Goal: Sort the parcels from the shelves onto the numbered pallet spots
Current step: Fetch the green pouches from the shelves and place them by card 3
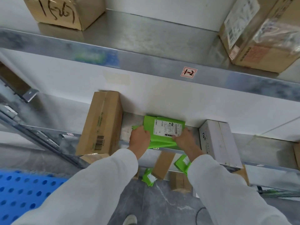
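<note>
A green mailer bag [164,127] with a white shipping label lies on the middle metal shelf [128,129], between a brown carton and a white box. My left hand [140,137] grips the bag's near left edge. My right hand [184,138] grips its near right corner, partly over the label. Both hands sit at the shelf's front lip. A blue perforated pallet [24,190] shows at the lower left on the floor.
A tall brown carton [101,123] stands left of the bag and a white box [219,143] right of it. The upper shelf, tagged "1-2" [189,72], carries two brown boxes [65,12] [263,33]. Below are more green bags [182,164] and cartons [163,164].
</note>
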`<state>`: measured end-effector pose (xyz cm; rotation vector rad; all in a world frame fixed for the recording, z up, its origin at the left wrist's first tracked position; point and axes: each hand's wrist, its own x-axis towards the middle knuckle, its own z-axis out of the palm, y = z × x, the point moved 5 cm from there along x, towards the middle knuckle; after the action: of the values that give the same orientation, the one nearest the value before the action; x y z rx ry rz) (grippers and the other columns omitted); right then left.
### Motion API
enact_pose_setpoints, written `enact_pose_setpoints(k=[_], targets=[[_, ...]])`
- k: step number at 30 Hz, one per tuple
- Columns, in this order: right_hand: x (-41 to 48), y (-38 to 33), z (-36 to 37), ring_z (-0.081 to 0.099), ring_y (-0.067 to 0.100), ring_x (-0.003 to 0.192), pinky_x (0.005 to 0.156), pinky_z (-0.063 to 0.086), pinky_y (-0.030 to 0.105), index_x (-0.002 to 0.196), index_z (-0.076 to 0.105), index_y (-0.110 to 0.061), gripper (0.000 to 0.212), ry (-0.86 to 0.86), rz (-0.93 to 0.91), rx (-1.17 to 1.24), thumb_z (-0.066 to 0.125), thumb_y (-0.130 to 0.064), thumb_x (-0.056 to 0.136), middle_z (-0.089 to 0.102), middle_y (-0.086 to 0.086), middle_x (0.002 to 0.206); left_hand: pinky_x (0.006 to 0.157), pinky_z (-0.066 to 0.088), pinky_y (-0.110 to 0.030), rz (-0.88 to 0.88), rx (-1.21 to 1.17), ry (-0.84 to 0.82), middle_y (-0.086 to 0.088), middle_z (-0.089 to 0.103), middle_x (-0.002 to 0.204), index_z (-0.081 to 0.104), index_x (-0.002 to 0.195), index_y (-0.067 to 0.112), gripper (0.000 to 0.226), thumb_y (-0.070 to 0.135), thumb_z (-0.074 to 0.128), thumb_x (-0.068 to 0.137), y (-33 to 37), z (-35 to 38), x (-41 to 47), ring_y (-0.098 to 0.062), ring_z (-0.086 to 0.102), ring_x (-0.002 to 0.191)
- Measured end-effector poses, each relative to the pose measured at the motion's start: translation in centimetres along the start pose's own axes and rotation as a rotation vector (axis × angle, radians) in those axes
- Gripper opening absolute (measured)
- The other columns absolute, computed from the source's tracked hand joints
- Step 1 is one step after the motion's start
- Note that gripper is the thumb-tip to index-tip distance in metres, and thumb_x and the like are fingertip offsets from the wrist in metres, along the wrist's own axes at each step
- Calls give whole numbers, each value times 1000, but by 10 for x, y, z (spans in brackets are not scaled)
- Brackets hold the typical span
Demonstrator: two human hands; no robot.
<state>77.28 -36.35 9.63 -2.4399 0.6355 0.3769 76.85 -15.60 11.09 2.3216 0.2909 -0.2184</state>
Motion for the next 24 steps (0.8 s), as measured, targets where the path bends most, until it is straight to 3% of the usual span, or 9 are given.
enact_pose_setpoints(k=[7,11,13,15,17,19,21,22,24], targets=[[-14,-14,1,49,30,122,103,40,37,134,47,-10,61,-35,-155,73,74,-14,80,50,13,128,71,45,-34,-112,18,20,-20,66,97,56,84,5,17,15,44,92,-24,-13,-8,-37,63,93],[-21,-13,4,41,32,128,105,31,34,139,41,-9,59,-91,-197,-66,67,-19,87,49,13,132,78,48,-35,-104,27,6,-23,62,105,57,96,1,21,19,46,91,-20,-17,-14,-39,59,98],[-23,-5,3,37,33,129,102,31,34,139,40,-6,59,-47,-148,-95,63,-29,90,44,16,135,88,48,-44,-33,81,52,-25,56,113,54,108,-3,28,17,46,90,-13,-23,-16,-41,54,104],[-24,7,0,41,36,125,99,36,36,133,41,2,57,15,-48,-35,59,-31,91,43,20,133,94,44,-45,60,196,76,-23,50,119,50,115,-3,29,15,46,92,-1,-28,-9,-40,48,112],[-23,19,1,51,35,113,83,45,34,126,40,8,52,15,59,109,57,-27,92,47,20,126,95,41,-42,222,351,43,-19,52,118,51,113,0,26,15,45,93,13,-29,4,-35,47,114],[-22,25,7,60,31,90,62,44,29,120,43,8,45,-79,149,231,57,-26,93,57,18,107,94,40,-38,328,419,-22,-15,56,115,54,109,3,22,15,43,93,23,-25,19,-32,49,112],[-21,26,12,60,26,70,56,47,31,105,49,5,34,-153,229,357,59,-26,93,58,14,82,88,42,-36,359,463,-113,-15,59,113,56,106,4,21,13,42,94,28,-19,30,-30,54,106],[-21,25,15,61,25,68,57,50,31,103,49,3,31,-190,273,428,60,-24,93,59,14,80,85,43,-35,379,501,-149,-14,60,114,57,106,3,22,13,40,95,30,-15,36,-29,56,104],[-22,21,20,68,29,80,61,56,30,113,49,3,33,-239,331,548,61,-21,94,65,22,98,87,45,-36,366,571,-222,-14,60,117,58,115,3,28,14,38,98,29,-6,46,-29,58,105]])
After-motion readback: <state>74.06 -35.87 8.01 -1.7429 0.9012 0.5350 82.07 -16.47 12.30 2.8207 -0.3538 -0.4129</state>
